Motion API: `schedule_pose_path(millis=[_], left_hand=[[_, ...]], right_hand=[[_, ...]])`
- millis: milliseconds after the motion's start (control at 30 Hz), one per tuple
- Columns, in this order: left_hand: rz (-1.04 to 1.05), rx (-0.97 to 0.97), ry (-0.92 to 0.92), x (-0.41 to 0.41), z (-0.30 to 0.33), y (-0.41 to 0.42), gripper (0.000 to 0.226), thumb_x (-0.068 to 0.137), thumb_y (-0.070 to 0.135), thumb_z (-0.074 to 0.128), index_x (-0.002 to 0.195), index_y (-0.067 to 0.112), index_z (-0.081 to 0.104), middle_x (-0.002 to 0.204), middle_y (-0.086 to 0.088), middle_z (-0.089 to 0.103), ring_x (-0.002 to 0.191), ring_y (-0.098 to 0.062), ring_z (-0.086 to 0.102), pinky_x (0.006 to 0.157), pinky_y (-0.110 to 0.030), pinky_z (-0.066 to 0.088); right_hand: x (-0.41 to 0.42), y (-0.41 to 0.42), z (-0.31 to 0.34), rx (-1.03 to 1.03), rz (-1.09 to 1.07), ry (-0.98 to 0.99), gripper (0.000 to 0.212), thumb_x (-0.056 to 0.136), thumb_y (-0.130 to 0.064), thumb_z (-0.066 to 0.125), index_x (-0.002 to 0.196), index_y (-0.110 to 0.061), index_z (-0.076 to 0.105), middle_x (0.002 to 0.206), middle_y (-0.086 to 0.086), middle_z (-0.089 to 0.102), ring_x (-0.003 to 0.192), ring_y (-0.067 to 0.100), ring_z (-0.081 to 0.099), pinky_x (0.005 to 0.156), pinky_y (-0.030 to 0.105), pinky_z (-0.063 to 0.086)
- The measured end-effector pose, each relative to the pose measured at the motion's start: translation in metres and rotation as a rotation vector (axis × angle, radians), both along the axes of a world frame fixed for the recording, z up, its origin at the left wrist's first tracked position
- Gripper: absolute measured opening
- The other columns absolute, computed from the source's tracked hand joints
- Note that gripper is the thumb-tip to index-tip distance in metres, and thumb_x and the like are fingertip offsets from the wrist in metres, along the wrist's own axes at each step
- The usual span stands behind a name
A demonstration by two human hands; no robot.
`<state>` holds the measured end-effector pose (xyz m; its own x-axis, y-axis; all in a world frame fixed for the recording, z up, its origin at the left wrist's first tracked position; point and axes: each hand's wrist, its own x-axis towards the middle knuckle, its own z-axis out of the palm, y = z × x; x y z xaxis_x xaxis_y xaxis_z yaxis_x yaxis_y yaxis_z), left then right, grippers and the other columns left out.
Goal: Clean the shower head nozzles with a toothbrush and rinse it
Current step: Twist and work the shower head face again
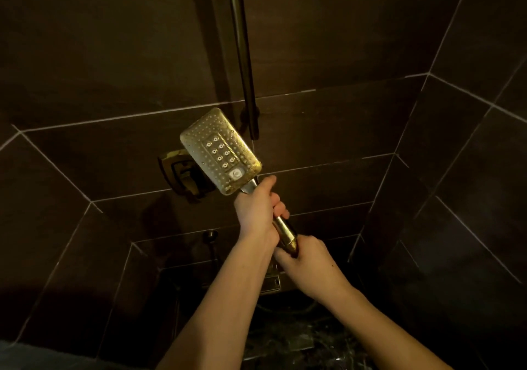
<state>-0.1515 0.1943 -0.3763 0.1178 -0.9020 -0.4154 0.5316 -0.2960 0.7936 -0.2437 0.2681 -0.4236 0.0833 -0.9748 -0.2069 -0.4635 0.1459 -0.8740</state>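
A gold, rectangular shower head (pixel 221 151) points its nozzle face up toward me, with several larger nozzles in the middle and a white button near the handle. My left hand (pixel 258 205) grips the upper part of its gold handle (pixel 285 230), just below the head. My right hand (pixel 309 264) is closed around the bottom end of the handle, where the hose joins. No toothbrush is in view.
Dark brown tiled walls close in on all sides. A dark vertical shower rail (pixel 242 56) runs down behind the head. A gold wall fitting (pixel 182 171) sits left of the head. A small hose outlet (pixel 210 234) and a dark marble floor (pixel 299 341) lie below.
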Motion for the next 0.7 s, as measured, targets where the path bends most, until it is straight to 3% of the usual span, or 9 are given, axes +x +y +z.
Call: schedule_pose_path(millis=[267,400,600,700], left_hand=[[-0.233,-0.080,0.063,0.002,0.005,-0.002,0.045,0.093,0.009,0.064,0.054,0.024,0.047,0.046,0.005,0.028,0.033,-0.009,0.024,0.038,-0.023,0.023],[-0.310,-0.131,0.028,0.000,0.015,-0.007,0.046,0.094,0.008,0.063,0.055,0.024,0.043,0.043,0.005,0.029,0.030,-0.009,0.025,0.036,-0.021,0.025],[-0.363,-0.221,-0.146,-0.001,0.049,-0.014,0.031,0.092,0.018,0.069,0.067,0.019,0.051,0.050,0.002,0.033,0.038,-0.012,0.030,0.042,-0.027,0.030],[-0.417,-0.350,-0.251,0.002,0.082,-0.019,0.022,0.090,0.024,0.073,0.074,0.017,0.060,0.051,-0.001,0.044,0.043,-0.016,0.043,0.047,-0.030,0.041]], right_hand=[[0.004,0.004,0.002,-0.017,-0.030,-0.125,0.033,0.094,-0.036,0.058,0.076,-0.008,0.062,0.057,-0.001,0.053,0.050,0.015,0.047,0.049,0.033,0.037],[0.007,0.002,0.006,-0.037,-0.065,-0.237,0.038,0.095,-0.031,0.057,0.079,0.003,0.060,0.059,0.003,0.051,0.053,0.020,0.044,0.052,0.035,0.035],[0.014,-0.009,0.031,-0.061,-0.087,-0.321,0.025,0.097,-0.024,0.055,0.073,-0.018,0.060,0.056,-0.006,0.052,0.053,0.015,0.046,0.052,0.030,0.037],[0.011,-0.023,0.059,-0.104,-0.083,-0.321,0.012,0.096,-0.030,0.056,0.088,-0.028,0.064,0.067,-0.003,0.064,0.058,0.013,0.057,0.055,0.031,0.046]])
